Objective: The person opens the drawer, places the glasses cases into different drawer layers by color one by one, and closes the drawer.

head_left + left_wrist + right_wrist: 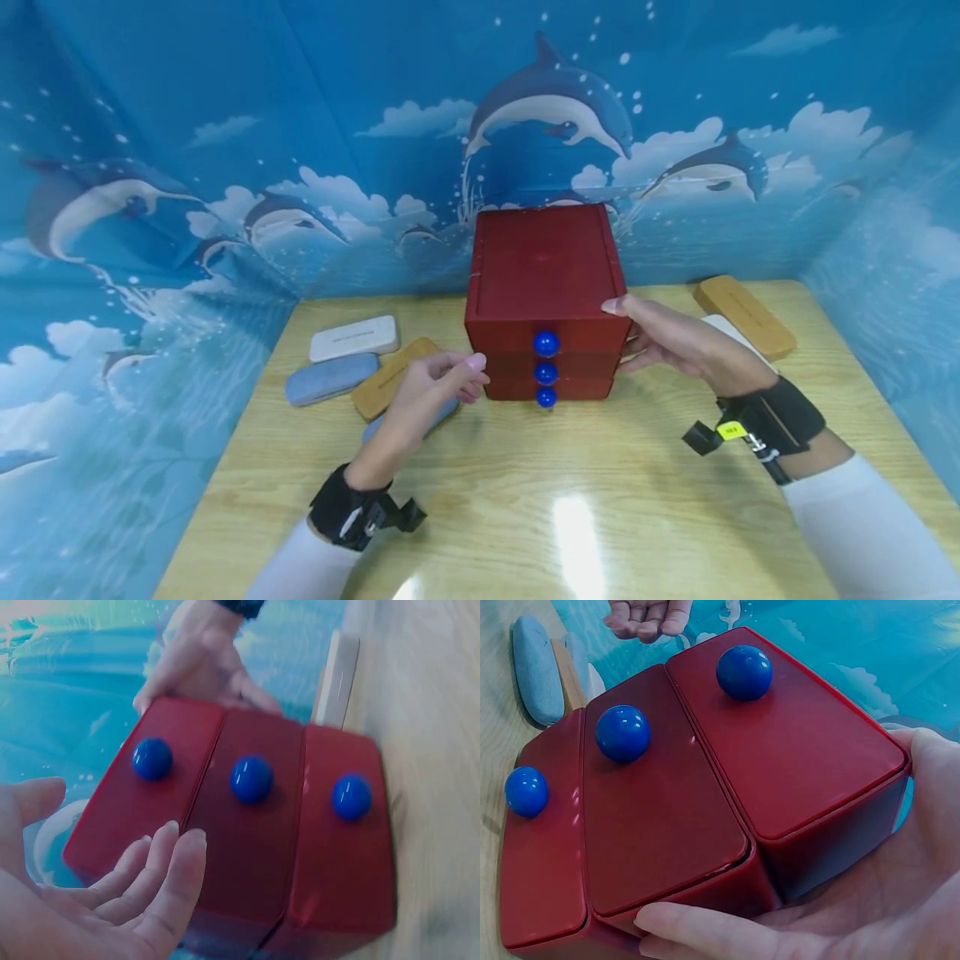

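A small red chest of drawers stands on the table, its three drawer fronts each bearing a round blue knob. All three drawers look closed. My right hand holds the chest at its right side, thumb over the top front corner and fingers spread along the side wall. By the lower left front edge is my left hand, empty, its fingers loosely bent. The left wrist view shows its fingers in front of the drawer fronts, palm turned toward the chest.
Left of the chest lie a white case, a blue case, a tan case and another blue one, partly behind my left hand. To the right lie a tan case and a partly hidden white case. A dolphin-print curtain encloses the table.
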The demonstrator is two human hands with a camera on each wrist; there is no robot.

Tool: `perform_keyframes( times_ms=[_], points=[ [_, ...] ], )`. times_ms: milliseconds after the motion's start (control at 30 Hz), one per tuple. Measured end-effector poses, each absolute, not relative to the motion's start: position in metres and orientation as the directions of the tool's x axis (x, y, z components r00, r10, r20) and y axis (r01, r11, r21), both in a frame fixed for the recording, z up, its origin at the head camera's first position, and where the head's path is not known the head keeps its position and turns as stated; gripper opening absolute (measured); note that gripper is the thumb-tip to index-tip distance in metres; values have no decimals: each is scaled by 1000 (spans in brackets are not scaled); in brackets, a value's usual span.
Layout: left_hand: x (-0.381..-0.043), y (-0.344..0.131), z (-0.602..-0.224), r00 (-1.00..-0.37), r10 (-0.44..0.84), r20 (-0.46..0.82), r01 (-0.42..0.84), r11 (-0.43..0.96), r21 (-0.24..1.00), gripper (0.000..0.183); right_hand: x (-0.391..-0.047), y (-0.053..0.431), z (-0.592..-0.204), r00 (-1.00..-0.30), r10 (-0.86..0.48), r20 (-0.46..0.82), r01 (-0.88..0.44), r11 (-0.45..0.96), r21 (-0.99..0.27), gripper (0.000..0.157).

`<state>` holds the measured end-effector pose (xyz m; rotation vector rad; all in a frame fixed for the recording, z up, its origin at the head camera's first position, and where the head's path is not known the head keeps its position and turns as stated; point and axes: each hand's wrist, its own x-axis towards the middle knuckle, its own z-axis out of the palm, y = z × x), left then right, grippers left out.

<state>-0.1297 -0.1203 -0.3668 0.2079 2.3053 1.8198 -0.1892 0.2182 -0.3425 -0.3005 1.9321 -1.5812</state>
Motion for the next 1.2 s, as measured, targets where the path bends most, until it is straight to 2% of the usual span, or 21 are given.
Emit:
perform_keyframes(
  times_ms=[267,500,900,1200],
  points=[
    [-131,-100,-367,-881,436,-182,-138,132,982,56,-195,210,-343,-789,-526,-317,237,215,-948,66],
    [-138,-82,-369,-833,526,-171,-166,57,984,63,-196,207,-340,-790,-527,-313,229,221,-948,66],
    [-149,-56,-372,-815,573,-87,-194,-128,973,57,-194,205,-342,-800,-515,-307,221,223,-949,63],
    [-152,-45,-373,-816,571,-96,-254,-204,945,62,-195,201,-343,-807,-496,-320,226,241,-944,63]
  ],
)
